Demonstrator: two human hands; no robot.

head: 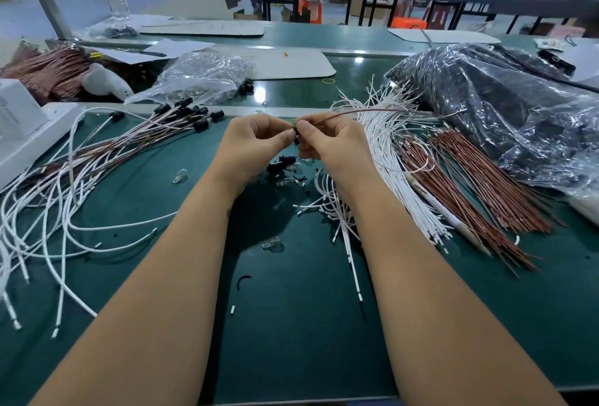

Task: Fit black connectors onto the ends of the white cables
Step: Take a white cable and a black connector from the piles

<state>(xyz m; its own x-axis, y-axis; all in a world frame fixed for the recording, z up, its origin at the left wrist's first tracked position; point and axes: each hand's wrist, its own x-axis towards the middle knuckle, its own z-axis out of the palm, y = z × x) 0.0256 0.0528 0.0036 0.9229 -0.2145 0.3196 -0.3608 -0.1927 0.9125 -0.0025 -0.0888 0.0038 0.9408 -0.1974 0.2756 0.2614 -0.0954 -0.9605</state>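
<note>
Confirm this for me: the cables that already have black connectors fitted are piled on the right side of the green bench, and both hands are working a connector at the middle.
Not quite. The head view shows the finished cables with black connectors piled on the left side of the green bench, not the right. The rest stands: the left hand and right hand meet at the middle, pinching a black connector.
</note>
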